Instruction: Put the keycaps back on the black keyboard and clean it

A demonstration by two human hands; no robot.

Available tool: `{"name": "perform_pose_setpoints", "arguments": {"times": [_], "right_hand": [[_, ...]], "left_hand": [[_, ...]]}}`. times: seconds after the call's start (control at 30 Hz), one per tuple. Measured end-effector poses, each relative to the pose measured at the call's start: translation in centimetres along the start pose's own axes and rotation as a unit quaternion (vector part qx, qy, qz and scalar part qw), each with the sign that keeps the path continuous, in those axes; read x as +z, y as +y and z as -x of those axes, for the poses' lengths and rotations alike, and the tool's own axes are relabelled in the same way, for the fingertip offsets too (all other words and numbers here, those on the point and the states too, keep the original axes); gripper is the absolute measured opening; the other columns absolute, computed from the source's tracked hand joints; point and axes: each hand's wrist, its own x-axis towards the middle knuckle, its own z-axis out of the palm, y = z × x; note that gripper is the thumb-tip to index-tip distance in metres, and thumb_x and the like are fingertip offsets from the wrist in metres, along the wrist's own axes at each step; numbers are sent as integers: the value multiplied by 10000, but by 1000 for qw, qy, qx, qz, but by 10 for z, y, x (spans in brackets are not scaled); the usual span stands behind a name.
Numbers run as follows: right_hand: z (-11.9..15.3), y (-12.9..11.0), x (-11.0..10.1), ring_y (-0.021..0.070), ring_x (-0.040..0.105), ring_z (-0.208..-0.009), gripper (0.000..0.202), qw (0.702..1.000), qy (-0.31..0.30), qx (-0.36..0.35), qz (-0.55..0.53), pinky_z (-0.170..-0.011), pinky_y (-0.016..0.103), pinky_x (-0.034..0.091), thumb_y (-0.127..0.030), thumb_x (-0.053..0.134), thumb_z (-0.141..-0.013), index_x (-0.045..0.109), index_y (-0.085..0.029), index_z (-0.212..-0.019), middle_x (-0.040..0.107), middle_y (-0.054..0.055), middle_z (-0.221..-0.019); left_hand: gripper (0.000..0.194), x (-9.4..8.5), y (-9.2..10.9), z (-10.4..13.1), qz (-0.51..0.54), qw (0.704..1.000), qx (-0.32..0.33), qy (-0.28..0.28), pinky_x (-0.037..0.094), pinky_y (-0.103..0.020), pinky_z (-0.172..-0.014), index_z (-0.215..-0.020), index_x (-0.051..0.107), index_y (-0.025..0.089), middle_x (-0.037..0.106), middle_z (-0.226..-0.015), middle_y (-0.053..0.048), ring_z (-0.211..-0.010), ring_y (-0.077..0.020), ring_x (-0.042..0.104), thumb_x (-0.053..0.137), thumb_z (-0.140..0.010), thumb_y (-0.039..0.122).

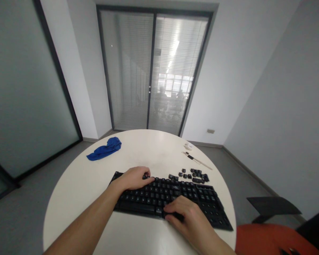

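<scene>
1. A long black keyboard with a matte, plastic-looking body (149, 194) lies on the near half of a round table with a smooth, off-white top (77, 191). It slants slightly, its right end nearer than its left. Pale marks dot its small, blocky keys.

2. The person's left hand (135, 178) rests over the far left part of the keyboard. Its fingers bend toward the far edge and its thumb stretches right, with a gap between thumb and forefinger; whether they grip anything is unclear.

3. The right hand (184, 211) is at the keyboard's near edge, right of its middle. Forefinger and thumb curve toward each other around the bottom row, their tips slightly apart; I can't see whether a key is pinched there.

4. Beyond the keyboard's far edge, on the right, loose black square and oblong keycaps (198, 173) lie scattered, some bunched together.

5. Farther off on the right are a slender, pale tool with a dark middle section (190, 157) and a small whitish object (188, 146), too blurred to identify.

6. At the far left, a soft, crumpled royal-blue cloth (106, 148) narrows to a flat point.

7. A red-orange chair seat (268, 239) with a flat black armrest (273, 205) stands at the near right.
</scene>
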Motion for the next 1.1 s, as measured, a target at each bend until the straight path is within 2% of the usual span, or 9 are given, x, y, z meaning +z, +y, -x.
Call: {"name": "perform_pose_setpoints", "arguments": {"times": [0.17,0.33,0.47,0.73,0.93,1.03,1.1], "right_hand": [[-2,-5,2,195,663,-916,185,998,-9,-37,52,-801,300,530,-140,631,-886,782,-228,-945,744,43,-970],[-4,-11,5,190,648,-842,287,991,-1,-53,125,-714,297,510,-187,526,-966,779,-226,-835,718,41,-891],[-3,-8,7,165,647,-794,285,991,8,-42,127,-671,266,485,-151,554,-944,747,-214,-744,709,20,-844],[-8,-8,5,160,593,-766,315,981,31,-78,174,-636,260,426,-123,583,-916,674,-210,-628,667,-5,-772],[-6,-7,7,153,579,-727,316,978,29,-93,182,-621,275,392,-128,560,-922,680,-213,-642,650,-7,-753],[-6,-5,6,152,587,-730,325,979,12,-91,181,-655,288,401,-147,546,-936,699,-219,-658,663,-9,-767],[-7,-6,1,153,605,-758,263,983,-12,-78,164,-694,289,419,-167,579,-925,729,-235,-720,681,-14,-802]], "left_hand": [[428,0,0,0,1,1000,3,-1,463,-329,-775,-958,662,238,716,-992,-51,-894,-246,646,466,-899,615],[430,-1,0,1,-2,1000,1,1,463,-326,-760,-946,660,237,716,-979,-49,-885,-246,647,469,-900,619],[419,0,-1,0,0,1000,2,1,468,-325,-776,-958,662,235,716,-988,-48,-897,-246,649,477,-900,607],[403,1,0,0,-5,1000,4,4,469,-325,-762,-957,660,234,716,-976,-44,-883,-243,649,480,-902,592],[385,-1,1,1,-3,1000,3,2,465,-320,-764,-950,666,234,717,-974,-42,-885,-238,648,489,-901,572],[402,-1,1,1,-4,1000,-2,0,466,-324,-770,-958,668,229,715,-980,-50,-886,-241,646,488,-896,583],[406,-1,2,1,-4,1000,-4,-2,467,-328,-778,-962,668,228,715,-988,-52,-893,-243,646,487,-895,586]]}}
